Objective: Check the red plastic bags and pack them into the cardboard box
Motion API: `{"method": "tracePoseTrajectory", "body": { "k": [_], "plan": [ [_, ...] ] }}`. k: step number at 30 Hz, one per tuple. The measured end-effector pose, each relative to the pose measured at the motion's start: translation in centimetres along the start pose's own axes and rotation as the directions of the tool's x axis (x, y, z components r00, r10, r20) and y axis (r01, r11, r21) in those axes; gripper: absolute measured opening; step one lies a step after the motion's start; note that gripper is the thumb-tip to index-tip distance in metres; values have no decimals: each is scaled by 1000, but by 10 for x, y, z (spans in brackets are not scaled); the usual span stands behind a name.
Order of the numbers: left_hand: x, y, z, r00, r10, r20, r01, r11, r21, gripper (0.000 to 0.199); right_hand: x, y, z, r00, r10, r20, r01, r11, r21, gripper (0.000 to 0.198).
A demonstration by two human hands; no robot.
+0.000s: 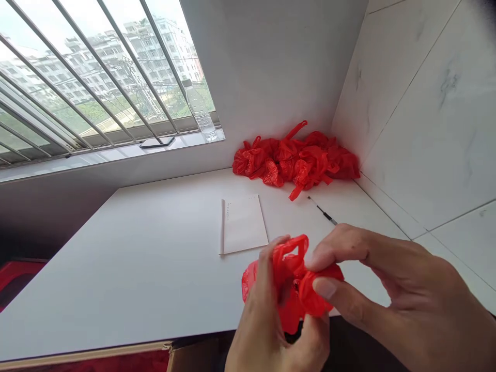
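A crumpled red plastic bag (315, 299) was held up over the near edge of the tabletop (163, 248), between the person's two hands, with a looped handle standing up from its top. The left hand (267, 330) had its grip curled about the bag from below, fingers behind it and thumb in front; part of the bag showed beyond the fingers on the far side. The right hand (411, 294) had a pinching grip, thumb and forefinger closed on a bunched part of the same bag. What lay inside the bunched plastic could not be told.

Beyond the hands, a white notepad (244, 225) lay flat on the tabletop, with a few lines of tiny marks near its upper left corner, too small to read. To the right of it lay a pen (322, 211), its near end close to the right hand in view. Farther back, a heap of red bags (296, 157) rested against the wall, reaching to the corner by the marbled tiles (437, 103).

On the windowsill (124, 155) at the left stood a clear plastic bottle (199, 111), near a flat, dark-edged object (157, 142), beside the window bars (110, 72).
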State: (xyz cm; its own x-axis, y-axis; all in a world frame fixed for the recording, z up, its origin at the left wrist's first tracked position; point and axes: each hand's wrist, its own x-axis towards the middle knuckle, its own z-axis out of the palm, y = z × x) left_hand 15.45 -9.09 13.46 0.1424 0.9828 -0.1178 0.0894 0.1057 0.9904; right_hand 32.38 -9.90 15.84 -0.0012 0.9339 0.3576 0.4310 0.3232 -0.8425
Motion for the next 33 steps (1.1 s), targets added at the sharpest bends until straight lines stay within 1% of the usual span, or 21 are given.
{"method": "tracePoseTrajectory", "body": {
  "k": [1,2,3,4,5,7,9,11,13,15,16,18,20,22,25,27,29,30,31,32,33],
  "plan": [
    [-2,1,2,1000,-18,7,18,998,62,52,0,-1,3,998,-35,59,33,999,28,9],
    [-2,2,2,999,-42,9,41,993,108,43,1,-1,5,992,-77,102,73,997,39,12],
    [-1,2,2,998,-64,18,61,990,130,33,2,1,6,986,-120,119,117,993,30,15],
    [2,3,1,996,-79,40,73,989,126,29,4,5,7,983,-136,124,137,991,-4,21],
    [6,3,-1,993,-87,78,79,992,98,34,6,10,7,985,-132,111,138,989,-48,28],
    [15,3,-4,984,-84,159,87,996,-9,44,10,19,7,991,-75,108,84,993,-87,35],
    [24,0,-7,976,-82,201,104,989,-103,44,13,26,6,984,18,180,-14,1000,-19,28],
    [30,-5,-10,970,-110,216,141,981,-136,42,15,28,7,967,101,235,-118,991,61,18],
    [37,-12,-13,960,-142,241,183,971,-153,41,15,28,9,965,149,214,-171,981,90,15],
    [42,-19,-16,952,-156,264,217,951,-222,35,11,27,13,975,135,175,-154,983,101,13],
    [45,-21,-17,950,-155,270,229,936,-268,32,9,27,14,978,104,180,-125,986,108,12],
    [48,-22,-19,945,-158,287,256,904,-343,25,4,29,18,975,25,221,-54,991,125,11],
    [49,-20,-20,942,-147,300,247,911,-330,23,2,34,21,967,-11,253,-26,990,140,9],
    [46,-17,-21,939,-107,326,198,944,-262,25,3,41,23,972,-17,233,-19,988,150,11],
    [42,-13,-25,916,-25,401,109,976,-190,20,9,53,27,971,-20,240,-24,984,179,30],
    [40,-14,-29,908,14,420,37,993,-113,14,13,60,31,950,27,310,-93,975,200,35],
    [40,-20,-31,924,61,377,-71,997,13,9,15,65,36,923,112,369,-194,962,194,36],
    [41,-25,-32,938,104,331,-142,986,91,10,15,68,39,911,148,384,-231,956,179,36],
    [42,-32,-32,943,181,280,-234,958,167,15,15,70,42,904,176,390,-257,953,164,36],
    [44,-39,-32,930,284,233,-339,909,243,22,14,73,45,897,196,396,-275,949,153,35],
    [47,-46,-30,897,397,192,-440,840,318,30,14,76,48,891,208,403,-289,945,151,34]
  ]
}}
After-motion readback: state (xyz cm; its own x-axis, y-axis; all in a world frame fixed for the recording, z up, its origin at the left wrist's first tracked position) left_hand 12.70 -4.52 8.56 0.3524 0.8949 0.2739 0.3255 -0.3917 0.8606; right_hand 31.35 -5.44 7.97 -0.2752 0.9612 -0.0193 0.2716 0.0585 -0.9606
